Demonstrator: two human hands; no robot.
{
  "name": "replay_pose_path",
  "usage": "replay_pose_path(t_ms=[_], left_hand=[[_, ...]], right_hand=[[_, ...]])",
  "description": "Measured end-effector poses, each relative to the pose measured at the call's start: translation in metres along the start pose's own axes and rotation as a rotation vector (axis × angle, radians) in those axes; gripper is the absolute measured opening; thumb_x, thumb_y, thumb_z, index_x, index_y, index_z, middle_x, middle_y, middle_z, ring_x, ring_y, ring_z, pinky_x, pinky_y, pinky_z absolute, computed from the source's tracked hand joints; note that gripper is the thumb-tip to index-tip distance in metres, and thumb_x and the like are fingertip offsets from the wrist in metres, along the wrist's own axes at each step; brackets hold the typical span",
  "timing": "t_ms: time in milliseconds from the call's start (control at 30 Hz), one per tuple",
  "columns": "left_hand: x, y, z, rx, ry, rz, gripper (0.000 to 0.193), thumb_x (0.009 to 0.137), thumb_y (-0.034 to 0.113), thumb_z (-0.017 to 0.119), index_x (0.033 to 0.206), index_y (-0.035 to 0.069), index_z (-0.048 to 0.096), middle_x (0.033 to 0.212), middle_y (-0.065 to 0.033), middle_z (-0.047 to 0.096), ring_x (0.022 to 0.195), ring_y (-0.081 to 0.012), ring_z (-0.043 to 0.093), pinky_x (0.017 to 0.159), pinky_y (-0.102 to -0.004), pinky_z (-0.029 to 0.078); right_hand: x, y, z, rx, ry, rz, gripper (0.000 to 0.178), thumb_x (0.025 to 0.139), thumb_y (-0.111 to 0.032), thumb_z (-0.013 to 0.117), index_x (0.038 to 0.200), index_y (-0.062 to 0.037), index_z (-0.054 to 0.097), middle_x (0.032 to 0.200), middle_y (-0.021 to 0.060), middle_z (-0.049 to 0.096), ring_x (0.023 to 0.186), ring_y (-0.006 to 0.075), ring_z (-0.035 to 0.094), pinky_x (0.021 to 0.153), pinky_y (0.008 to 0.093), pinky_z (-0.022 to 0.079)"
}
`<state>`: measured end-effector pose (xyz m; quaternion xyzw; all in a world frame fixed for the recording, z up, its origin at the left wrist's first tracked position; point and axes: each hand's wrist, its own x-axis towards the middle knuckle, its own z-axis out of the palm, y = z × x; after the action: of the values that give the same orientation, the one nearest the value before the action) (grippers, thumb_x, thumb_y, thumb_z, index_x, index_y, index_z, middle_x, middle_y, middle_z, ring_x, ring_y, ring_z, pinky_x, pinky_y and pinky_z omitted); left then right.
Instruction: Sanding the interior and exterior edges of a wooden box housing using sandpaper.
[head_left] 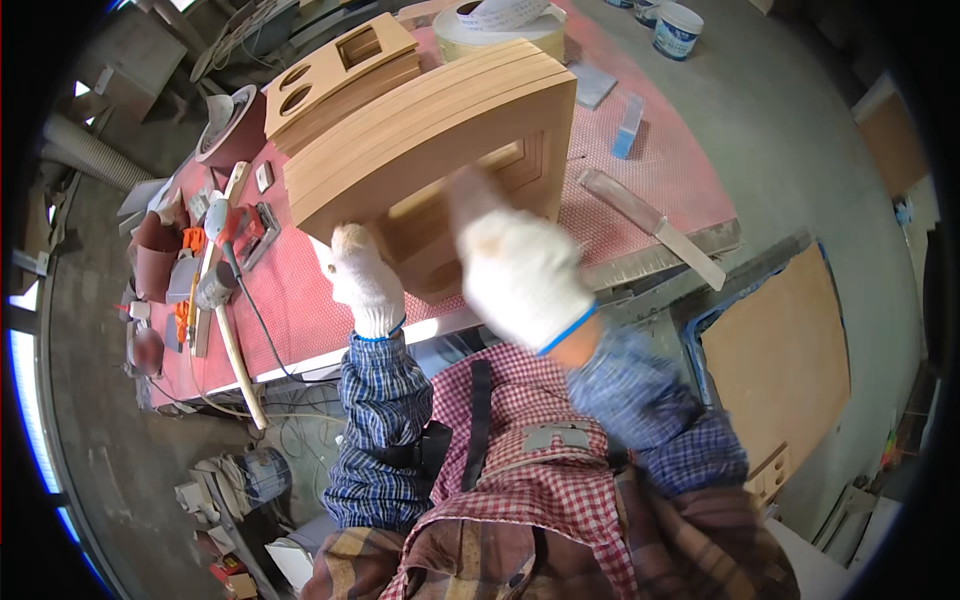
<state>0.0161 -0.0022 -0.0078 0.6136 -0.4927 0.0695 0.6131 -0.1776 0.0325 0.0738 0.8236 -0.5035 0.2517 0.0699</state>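
Observation:
A stack of thick wooden panels (430,130) with a curved top edge stands upright on the pink-covered table, cut-outs in its near face. At its lower left corner, my left hand (365,280) in a white glove is closed round the panel edge. My right hand (525,270), also gloved, is smeared by motion in front of the panel face. A brownish sheet (473,195), perhaps sandpaper, juts from its closed fingers towards the long cut-out; the blur hides its details.
More cut wooden boards (340,75) lie behind the stack. A corded sander (228,225), brown abrasive rolls (158,245) and hand tools crowd the left side. A flat blade (650,225) overhangs the right edge, near a blue-and-clear block (628,127). A large board (775,340) sits lower right.

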Motion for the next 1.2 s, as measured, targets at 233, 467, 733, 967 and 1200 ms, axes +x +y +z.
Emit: replay_pose_path(t_ms=[233,467,733,967,1200], left_hand=[[0.003,0.024,-0.004,-0.133,0.047,-0.123,0.032,0.101,0.027,0.040,0.113,0.001,0.053,0.105,-0.0115,0.059,0.091,-0.0215,0.058,0.081,-0.0360,0.048],[0.007,0.003,-0.005,-0.130,-0.239,0.018,0.033,0.102,0.026,0.039,0.119,0.000,0.052,0.109,-0.0133,0.060,0.096,-0.0221,0.060,0.082,-0.0324,0.051],[0.001,0.004,-0.005,0.485,-0.064,0.485,0.056,0.083,0.008,0.057,0.135,-0.006,0.040,0.121,-0.0259,0.055,0.103,-0.0331,0.058,0.092,-0.0406,0.047],[0.007,0.040,-0.007,-0.370,-0.185,-0.168,0.054,0.080,0.008,0.054,0.130,-0.006,0.041,0.110,-0.0171,0.060,0.092,-0.0228,0.058,0.086,-0.0341,0.049],[0.009,0.059,-0.009,-0.520,-0.217,-0.256,0.055,0.069,0.005,0.059,0.122,0.000,0.045,0.110,-0.0116,0.054,0.104,-0.0208,0.052,0.096,-0.0350,0.042]], right_hand=[[0.000,0.026,-0.014,0.117,0.041,-0.132,0.033,0.080,-0.012,0.051,0.112,-0.0088,0.059,0.070,0.0045,0.059,0.058,0.0179,0.060,0.048,0.0346,0.051],[-0.001,-0.047,-0.014,0.147,0.023,-0.056,0.010,0.083,-0.015,0.052,0.088,-0.0077,0.056,0.074,0.0069,0.058,0.051,0.0193,0.060,0.040,0.0352,0.047],[-0.005,0.026,-0.007,0.054,0.211,0.025,0.014,0.083,-0.005,0.048,0.091,-0.0085,0.058,0.088,0.0128,0.061,0.054,0.0191,0.058,0.049,0.0296,0.048],[0.000,0.021,0.011,0.153,0.188,-0.219,0.001,0.075,-0.011,0.056,0.075,-0.0102,0.056,0.063,0.0075,0.050,0.051,0.0216,0.053,0.043,0.0369,0.043],[-0.002,-0.033,0.005,0.011,0.072,-0.202,0.012,0.066,-0.018,0.061,0.060,-0.0125,0.052,0.061,0.0076,0.049,0.054,0.0221,0.052,0.044,0.0401,0.040]])
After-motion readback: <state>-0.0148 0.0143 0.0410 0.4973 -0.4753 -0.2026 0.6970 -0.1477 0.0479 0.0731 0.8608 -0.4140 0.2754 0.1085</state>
